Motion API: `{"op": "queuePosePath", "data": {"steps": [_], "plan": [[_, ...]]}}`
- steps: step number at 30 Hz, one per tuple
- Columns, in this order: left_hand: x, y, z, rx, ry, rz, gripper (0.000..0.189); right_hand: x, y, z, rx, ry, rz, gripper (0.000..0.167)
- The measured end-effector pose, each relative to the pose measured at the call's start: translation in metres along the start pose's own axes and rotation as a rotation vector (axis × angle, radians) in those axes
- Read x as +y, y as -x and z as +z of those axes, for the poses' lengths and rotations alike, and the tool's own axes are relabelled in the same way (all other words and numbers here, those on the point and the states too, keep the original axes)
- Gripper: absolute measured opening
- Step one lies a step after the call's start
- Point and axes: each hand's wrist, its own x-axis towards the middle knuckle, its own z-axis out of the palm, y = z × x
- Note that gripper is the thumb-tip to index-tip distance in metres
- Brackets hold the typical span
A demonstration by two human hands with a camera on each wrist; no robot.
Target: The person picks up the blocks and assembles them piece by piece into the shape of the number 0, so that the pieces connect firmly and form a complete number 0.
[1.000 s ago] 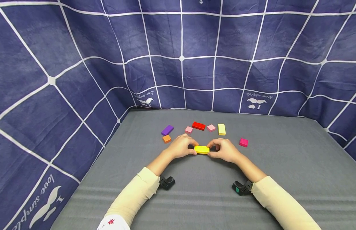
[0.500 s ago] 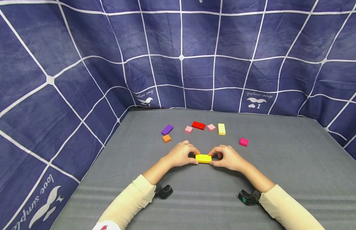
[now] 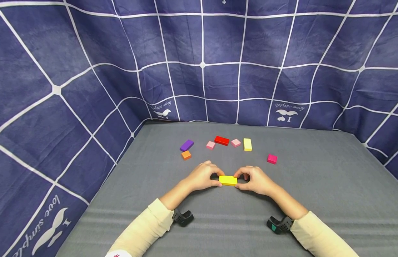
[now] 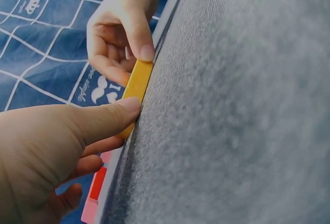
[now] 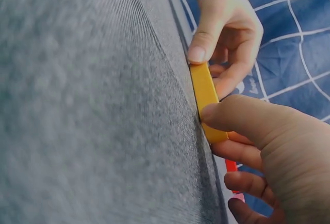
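A yellow rectangular block (image 3: 228,180) lies across the middle of the grey surface, between both hands. My left hand (image 3: 203,176) pinches its left end between thumb and fingers. Its right end is pinched by my right hand (image 3: 255,180) in the same way. In the left wrist view the left thumb presses on the near side of the yellow block (image 4: 138,82), and the other hand grips the far end. The right wrist view shows the yellow block (image 5: 205,87) from the opposite end, held by both hands.
Behind the hands lie a purple block (image 3: 187,145), orange block (image 3: 186,155), red block (image 3: 222,140), two pink blocks, one a pink block (image 3: 210,145), a pale yellow block (image 3: 247,144) and a magenta block (image 3: 272,159). A blue checked curtain (image 3: 218,82) borders the grey table (image 3: 231,228).
Both hands have drawn the yellow block toward the person and slightly right, mostly in the first half second. The other blocks have stayed in place.
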Motion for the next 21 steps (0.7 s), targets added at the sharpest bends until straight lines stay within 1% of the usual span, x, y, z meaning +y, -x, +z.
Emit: {"op": "queuePosePath", "data": {"steps": [4,9,13,15,17,21], "plan": [[-0.001,0.001,0.003,0.027,0.023,0.009,0.028,0.002,0.002,0.002,0.014,-0.033,0.001,0.024],[0.000,0.003,0.004,0.043,0.028,0.012,0.027,0.005,0.003,0.002,-0.002,-0.068,-0.005,0.023],[-0.001,0.003,0.004,0.053,0.033,0.016,0.027,0.008,0.002,-0.003,-0.025,-0.108,-0.023,0.024],[0.000,0.003,0.004,0.056,0.037,0.017,0.027,0.010,0.002,-0.008,-0.024,-0.119,-0.025,0.025],[0.000,0.003,0.004,0.059,0.039,0.025,0.027,0.014,0.003,-0.013,-0.007,-0.120,-0.015,0.024],[0.000,0.003,0.003,0.054,0.038,0.034,0.027,0.025,0.008,-0.028,0.057,-0.093,0.020,0.022]]}}
